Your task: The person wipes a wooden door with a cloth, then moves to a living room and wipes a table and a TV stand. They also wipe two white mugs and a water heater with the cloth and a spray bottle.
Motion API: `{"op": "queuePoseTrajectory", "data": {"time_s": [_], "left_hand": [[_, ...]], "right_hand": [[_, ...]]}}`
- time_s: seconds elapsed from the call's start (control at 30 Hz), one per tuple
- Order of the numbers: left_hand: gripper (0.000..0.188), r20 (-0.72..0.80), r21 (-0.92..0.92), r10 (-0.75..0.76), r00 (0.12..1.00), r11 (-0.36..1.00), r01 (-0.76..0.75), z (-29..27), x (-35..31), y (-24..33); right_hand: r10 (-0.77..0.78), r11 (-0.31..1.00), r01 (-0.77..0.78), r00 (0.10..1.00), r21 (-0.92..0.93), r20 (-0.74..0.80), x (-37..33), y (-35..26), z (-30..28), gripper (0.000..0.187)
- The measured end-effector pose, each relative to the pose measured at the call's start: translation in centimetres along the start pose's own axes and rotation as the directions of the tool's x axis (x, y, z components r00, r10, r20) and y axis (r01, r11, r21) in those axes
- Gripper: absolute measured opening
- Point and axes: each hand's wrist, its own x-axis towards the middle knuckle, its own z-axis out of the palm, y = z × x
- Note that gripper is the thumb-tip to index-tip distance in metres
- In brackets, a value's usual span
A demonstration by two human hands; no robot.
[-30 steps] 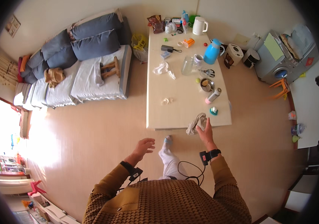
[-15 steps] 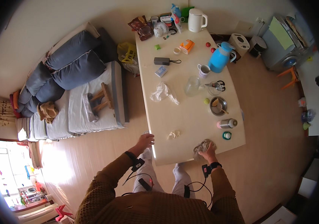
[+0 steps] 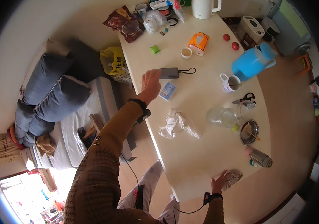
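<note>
My left hand [image 3: 151,85] is stretched far over the left side of the table, fingers curled at the near end of a dark grey box-shaped device [image 3: 169,72] with a wrist strap. What those fingers hold, if anything, is hidden. Just beside it lies a small blue-and-white packet [image 3: 167,91]. Close to the near edge, my right hand [image 3: 217,183] grips the left side of a crumpled, patterned grey-brown cloth [image 3: 233,180] resting on the table. A crumpled clear plastic bag [image 3: 178,125] lies between my two arms.
Along the right stand a blue jug [image 3: 253,62], a mug [image 3: 230,83], scissors [image 3: 249,98], a clear jar [image 3: 221,117], a metal bowl [image 3: 245,137] and a flask [image 3: 259,156]. An orange tissue pack [image 3: 199,43], a small cup [image 3: 186,53] and a white kettle [image 3: 203,8] are farther back.
My left hand has gone from the near left edge far up the table to the grey device. The small crumpled pale piece on the near table no longer shows. The view has shifted.
</note>
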Motion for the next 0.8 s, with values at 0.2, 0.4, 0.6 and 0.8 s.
{"op": "queuePoseTrajectory", "data": {"time_s": [0.2, 0.4, 0.6, 0.8], "left_hand": [[0.060, 0.168, 0.182, 0.041, 0.985, 0.981, -0.072, 4.9, 4.9, -2.9], [0.052, 0.360, 0.039, -0.157, 0.920, 0.987, 0.153, 5.4, 2.4, -5.8], [0.035, 0.680, -0.569, -0.429, 0.594, 0.202, 0.797, 0.7, -2.9, -10.7], [0.033, 0.748, -0.649, -0.233, 0.621, -0.066, 0.757, -6.4, -12.9, -7.5]], "right_hand": [[-0.031, 0.996, 0.033, 0.999, 0.082, -0.030, 0.1, 1.1, 0.3, 0.124], [-0.141, 0.952, 0.182, 0.974, 0.245, -0.178, -0.4, 3.6, 0.3, 0.108], [0.206, 0.974, -0.163, 0.927, 0.159, -0.313, -0.1, 6.9, 2.1, 0.092], [0.186, 0.890, -0.025, 0.932, 0.456, -0.312, 1.0, 5.1, 5.7, 0.091]]}}
